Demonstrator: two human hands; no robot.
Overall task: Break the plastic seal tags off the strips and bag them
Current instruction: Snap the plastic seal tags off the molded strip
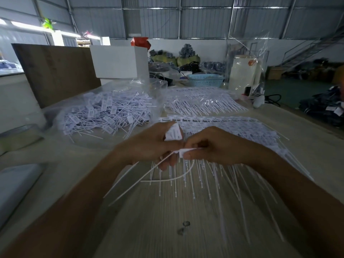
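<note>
While both hands pinch seal tags (174, 135) at centre frame, a clear bag (104, 112) upper left holds loose tags beside strips (202, 101).

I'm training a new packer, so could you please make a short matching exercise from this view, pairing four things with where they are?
Things:
1. Loose tags
2. Basket
3. Left hand
4. Strips

Places:
A. Far end of the table, right of the white box
B. On clear plastic, left of the hands
C. Spread on the table, under and beyond the right hand
D. Holding a few broken-off tags

Pairs: 1-B, 2-A, 3-D, 4-C
</note>
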